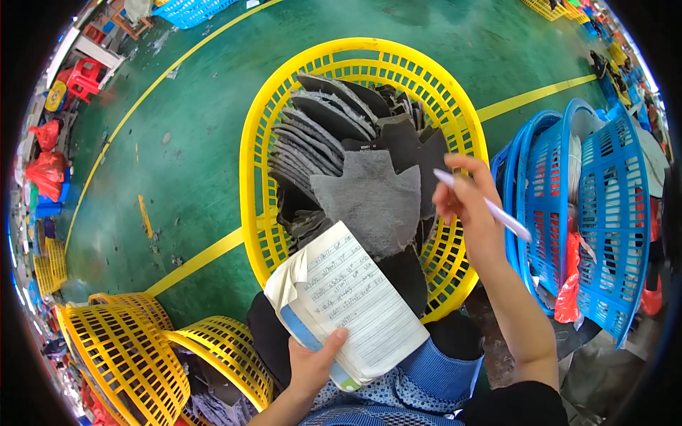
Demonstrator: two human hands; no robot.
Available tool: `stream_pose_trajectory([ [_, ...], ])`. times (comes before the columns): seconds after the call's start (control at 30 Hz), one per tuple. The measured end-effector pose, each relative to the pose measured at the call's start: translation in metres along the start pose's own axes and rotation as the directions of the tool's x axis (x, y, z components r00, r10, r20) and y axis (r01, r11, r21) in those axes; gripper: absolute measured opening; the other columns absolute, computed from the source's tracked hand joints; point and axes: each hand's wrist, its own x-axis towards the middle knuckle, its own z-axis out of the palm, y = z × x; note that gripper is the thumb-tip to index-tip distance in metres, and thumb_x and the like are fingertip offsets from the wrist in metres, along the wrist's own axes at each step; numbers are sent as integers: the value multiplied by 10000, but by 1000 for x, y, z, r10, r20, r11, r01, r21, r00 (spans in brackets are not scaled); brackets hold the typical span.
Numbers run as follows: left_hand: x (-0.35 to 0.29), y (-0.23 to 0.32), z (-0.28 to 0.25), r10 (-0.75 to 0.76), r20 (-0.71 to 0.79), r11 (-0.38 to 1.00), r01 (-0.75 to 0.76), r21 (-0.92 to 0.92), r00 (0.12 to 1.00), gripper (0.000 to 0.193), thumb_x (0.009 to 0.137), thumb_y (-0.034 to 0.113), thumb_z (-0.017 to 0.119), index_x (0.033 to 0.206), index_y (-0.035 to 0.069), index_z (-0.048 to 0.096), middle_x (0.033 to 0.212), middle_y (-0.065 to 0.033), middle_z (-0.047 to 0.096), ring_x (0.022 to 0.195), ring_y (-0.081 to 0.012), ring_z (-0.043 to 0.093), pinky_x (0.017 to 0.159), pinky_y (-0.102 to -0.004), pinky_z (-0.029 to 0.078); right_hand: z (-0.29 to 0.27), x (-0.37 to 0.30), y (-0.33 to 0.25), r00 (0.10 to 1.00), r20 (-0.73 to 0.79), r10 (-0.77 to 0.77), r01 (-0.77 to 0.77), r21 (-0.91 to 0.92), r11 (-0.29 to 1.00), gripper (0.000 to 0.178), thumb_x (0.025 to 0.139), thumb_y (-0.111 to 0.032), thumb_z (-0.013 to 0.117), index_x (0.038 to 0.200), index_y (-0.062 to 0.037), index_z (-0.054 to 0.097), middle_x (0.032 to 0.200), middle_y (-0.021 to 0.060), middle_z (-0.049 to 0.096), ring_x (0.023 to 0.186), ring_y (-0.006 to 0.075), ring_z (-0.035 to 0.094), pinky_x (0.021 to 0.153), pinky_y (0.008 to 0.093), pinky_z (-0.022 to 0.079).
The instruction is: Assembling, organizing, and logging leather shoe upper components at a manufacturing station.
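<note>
My left hand [316, 362] grips a notebook [355, 305] by its lower left side, thumb on the page. The notebook lies open to a lined page with handwriting on its upper part, and its top left corner is curled. My right hand [470, 206] holds a pale lilac pen [497, 211] between the fingers, off the page and over the right rim of a yellow basket [250, 163]. Inside the basket are stacked dark grey cut pieces that look like felt or fabric. One grey cut piece [376, 199] lies flat on top, just beyond the notebook.
Blue baskets [611, 220] stand tilted at the right, with a red plastic bag [568, 284] hanging among them. More yellow baskets [124, 355] lean at the lower left. A red stool [85, 78] is at the far left. Yellow lines [206, 263] cross the green floor.
</note>
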Motion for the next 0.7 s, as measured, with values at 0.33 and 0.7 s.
stream_pose_trajectory([
  [0.33,-9,20,-110,157,-187,942,-91,322,970,546,886,48,710,1377,-61,497,1282,-153,641,1147,-236,625,1033,-372,467,69,-99,-12,897,388,212,-212,-44,976,226,957,-189,690,808,-21,676,718,-20,609,684,28,508,594,229,410],
  [0.7,-32,0,-119,163,-282,958,-83,276,945,308,863,80,773,1140,-27,689,1048,-77,730,902,-133,681,809,-309,563,210,-158,67,918,385,92,-202,255,946,189,980,-140,651,846,-10,626,804,56,666,689,91,610,632,237,494],
])
